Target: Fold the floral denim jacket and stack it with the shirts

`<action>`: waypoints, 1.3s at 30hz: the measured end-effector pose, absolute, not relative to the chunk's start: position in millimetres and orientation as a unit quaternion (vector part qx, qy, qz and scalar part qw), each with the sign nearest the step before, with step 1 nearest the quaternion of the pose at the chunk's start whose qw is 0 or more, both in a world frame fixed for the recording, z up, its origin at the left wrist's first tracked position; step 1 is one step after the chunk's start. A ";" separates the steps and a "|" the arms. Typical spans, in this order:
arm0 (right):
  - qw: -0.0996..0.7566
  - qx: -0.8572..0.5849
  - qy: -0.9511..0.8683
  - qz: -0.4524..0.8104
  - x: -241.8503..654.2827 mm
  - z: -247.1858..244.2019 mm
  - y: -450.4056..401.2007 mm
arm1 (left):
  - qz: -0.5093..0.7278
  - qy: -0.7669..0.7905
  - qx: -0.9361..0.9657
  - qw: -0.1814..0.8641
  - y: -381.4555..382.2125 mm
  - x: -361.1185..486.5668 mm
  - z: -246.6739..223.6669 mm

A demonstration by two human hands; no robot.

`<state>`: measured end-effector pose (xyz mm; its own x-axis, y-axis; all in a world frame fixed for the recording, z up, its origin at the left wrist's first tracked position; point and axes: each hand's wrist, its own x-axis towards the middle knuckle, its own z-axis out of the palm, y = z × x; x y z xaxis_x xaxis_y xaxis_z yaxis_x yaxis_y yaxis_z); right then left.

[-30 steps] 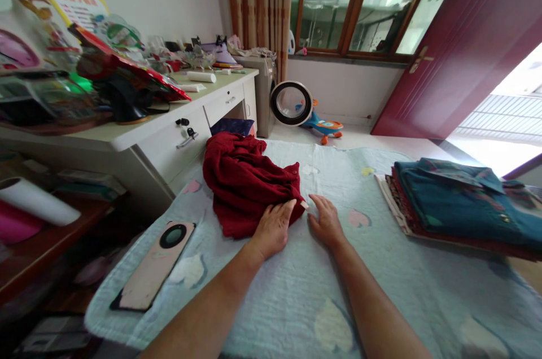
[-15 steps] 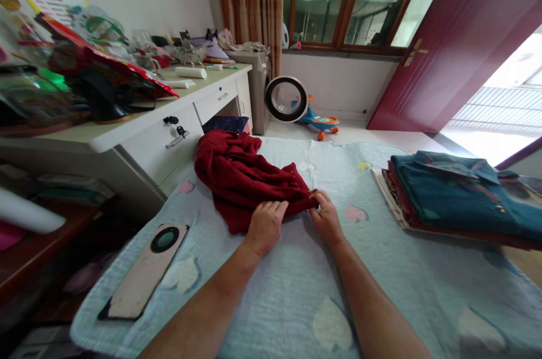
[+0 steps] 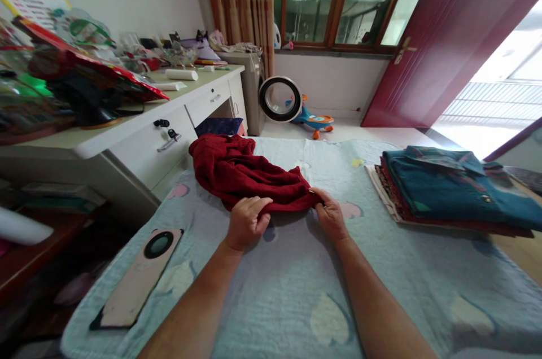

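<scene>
The left hand (image 3: pixel 245 226) pinches the red garment (image 3: pixel 243 174) by its near edge, the right hand (image 3: pixel 332 219) its right corner, seemingly for tautness.

Red garment (image 3: pixel 249 173): deep red cloth, heaped in loose folds
Near edge (image 3: pixel 292 208): fairly straight; you pinch its right corner
Blue blanket (image 3: pixel 279 291): lies beneath the heap

Left hand (image 3: pixel 248 223) and right hand (image 3: pixel 331 217) bare; both forearms (image 3: pixel 205 297) bare too, widening away from wrists.
</scene>
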<state>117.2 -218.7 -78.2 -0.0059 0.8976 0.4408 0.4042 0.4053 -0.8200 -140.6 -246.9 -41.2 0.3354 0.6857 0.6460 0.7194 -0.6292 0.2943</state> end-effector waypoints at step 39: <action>0.456 -0.644 -0.598 0.142 153.2 -29.2 -244.5 | -0.391 -0.454 -0.800 -0.030 -274.2 -139.1 -6.1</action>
